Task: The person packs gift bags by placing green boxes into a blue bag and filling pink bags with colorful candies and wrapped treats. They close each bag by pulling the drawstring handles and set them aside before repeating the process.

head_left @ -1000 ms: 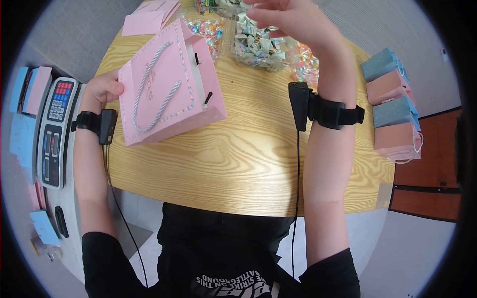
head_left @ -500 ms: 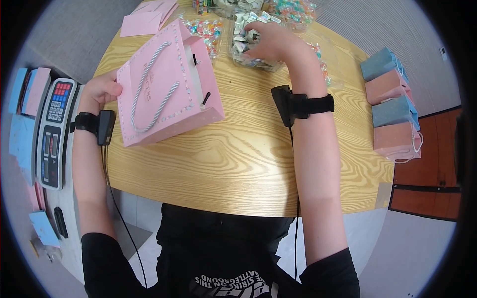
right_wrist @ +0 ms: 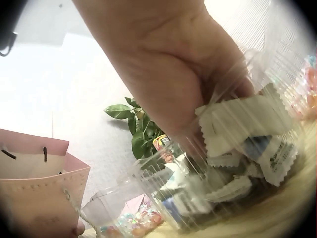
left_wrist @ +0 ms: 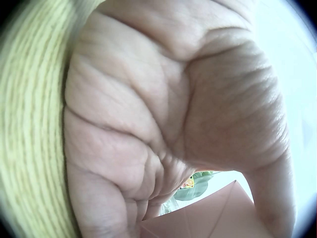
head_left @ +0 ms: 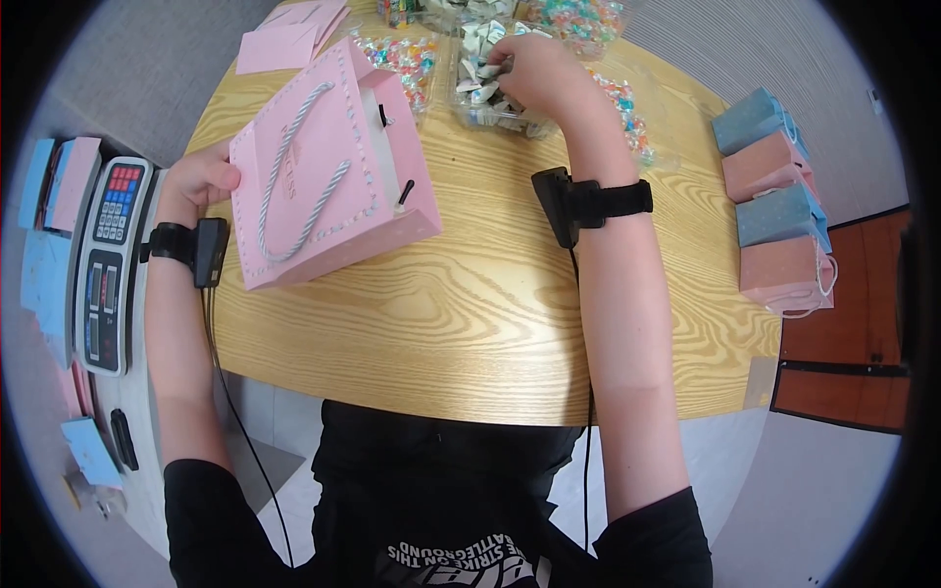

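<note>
A pink paper gift bag (head_left: 323, 186) with silver rope handles leans tilted over the table, its mouth facing right. My left hand (head_left: 204, 174) grips the bag at its left end, thumb on the printed face; the left wrist view shows the palm close up with a pink corner of the bag below. My right hand (head_left: 549, 78) reaches into a clear plastic box (right_wrist: 153, 183) of white-wrapped sweets (right_wrist: 247, 119). Its fingers bend down among the wrappers, and the fingertips are hidden there, so I cannot tell whether they pinch a sweet.
Colourful wrapped candies (head_left: 407, 61) lie left of the box, with more in clear tubs (head_left: 578, 24) behind. Flat pink bags (head_left: 279, 44) lie at the back left. Blue and pink gift bags (head_left: 779, 216) line the right edge. A scale (head_left: 113, 265) stands at the left.
My right hand has come down and left from the upper right into the box, and its fingers have drawn closer together among the sweets. The left hand and pink bag stay nearly still.
</note>
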Demonstrator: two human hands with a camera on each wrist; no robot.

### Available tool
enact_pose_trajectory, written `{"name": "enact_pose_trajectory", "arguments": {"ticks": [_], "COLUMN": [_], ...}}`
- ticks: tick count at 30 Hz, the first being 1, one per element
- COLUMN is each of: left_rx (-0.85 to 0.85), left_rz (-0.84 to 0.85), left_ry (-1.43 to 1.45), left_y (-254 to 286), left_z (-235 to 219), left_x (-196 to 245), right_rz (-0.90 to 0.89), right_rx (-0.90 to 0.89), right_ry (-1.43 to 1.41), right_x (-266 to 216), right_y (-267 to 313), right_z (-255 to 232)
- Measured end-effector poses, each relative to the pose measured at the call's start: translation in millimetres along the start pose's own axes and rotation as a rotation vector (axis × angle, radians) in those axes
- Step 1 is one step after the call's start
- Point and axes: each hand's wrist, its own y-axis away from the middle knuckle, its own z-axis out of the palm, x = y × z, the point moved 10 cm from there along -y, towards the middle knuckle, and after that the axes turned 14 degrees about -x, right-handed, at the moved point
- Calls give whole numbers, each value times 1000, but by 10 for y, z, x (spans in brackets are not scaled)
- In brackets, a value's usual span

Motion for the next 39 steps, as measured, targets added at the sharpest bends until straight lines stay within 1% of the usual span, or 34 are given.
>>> {"name": "enact_pose_trajectory", "arguments": {"ticks": [2,6,9,12,14,15,17,21,24,26,27,29,30,32,33,35,36,37,39], "left_rx": [-6,2,13,4,-9,2,14,-19,-24,-27,-29,-31,-35,-38,-36,-36,-43,-50,-59], "left_rz": [1,-6,-2,0,5,18,31,46,46,41,33,26,18,9,18,27,27,27,42], "left_ry": [13,4,5,3,0,0,-2,16,31,38,34,29,34,38,38,38,38,38,22], "left_y": [3,-4,-2,-9,-16,-6,-7,-32,-28,-19,-17,-17,-17,-15,-15,-23,-30,-35,-57], "left_z": [22,52,50,32,21,-9,-39,20,3,-14,-16,-11,-2,10,12,19,30,42,78], "left_x": [3,19,24,18,2,-2,-6,19,3,-10,-12,-5,-7,-15,-10,-4,2,5,21], "right_rz": [32,50,37,-18,-18,-18,87,108,63,-13,-13,-163,-163,-97,-97,-378,-534,-533,-586], "right_rx": [23,20,44,67,38,38,53,63,74,24,24,-53,-52,-201,-201,-465,-497,-497,-301], "right_ry": [-108,-174,-205,-246,-431,-430,-423,-471,-465,-508,-508,-615,-615,-545,-545,-613,-622,-621,-612], "right_x": [43,45,139,141,141,128,11,-75,-316,-485,-521,-760,-830,-1008,-982,-1202,-1310,-1319,-1431], "right_y": [-1,104,83,112,143,170,357,454,624,674,719,804,842,875,861,851,858,789,637], "right_z": [-31,-137,-189,-330,-381,-438,-637,-756,-936,-982,-1013,-1042,-1082,-998,-985,-743,-692,-531,-372]}}
